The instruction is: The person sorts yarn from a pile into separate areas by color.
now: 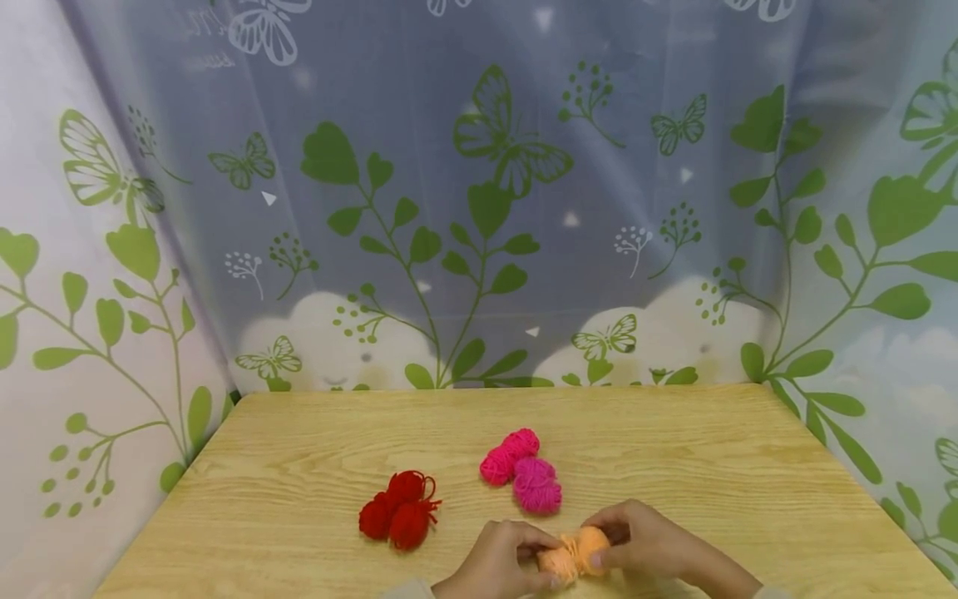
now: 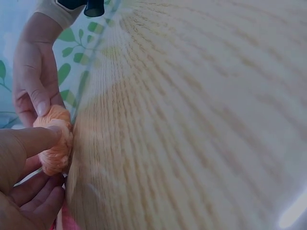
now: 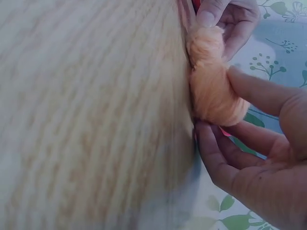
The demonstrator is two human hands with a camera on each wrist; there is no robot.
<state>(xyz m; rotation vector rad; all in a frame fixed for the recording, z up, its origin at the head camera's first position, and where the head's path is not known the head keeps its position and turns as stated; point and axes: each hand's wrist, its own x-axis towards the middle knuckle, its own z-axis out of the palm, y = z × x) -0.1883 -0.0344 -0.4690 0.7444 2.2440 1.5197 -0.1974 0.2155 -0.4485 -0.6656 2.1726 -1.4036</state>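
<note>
I see a wooden table (image 1: 299,466) with leafy curtains behind. My left hand (image 1: 497,566) and right hand (image 1: 644,541) both pinch the orange yarn (image 1: 575,556) at the near edge — red yarn (image 1: 397,509) and pink yarn (image 1: 524,478) sit farther back.

Peach-orange yarn bundle (image 1: 575,555), waist tied, low on table's near edge

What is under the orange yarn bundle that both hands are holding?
The orange yarn bundle rests on the wooden table, pinched between the left hand and the right hand. The patch of table directly beneath it is covered by yarn and fingers, so anything there cannot be seen.
</note>
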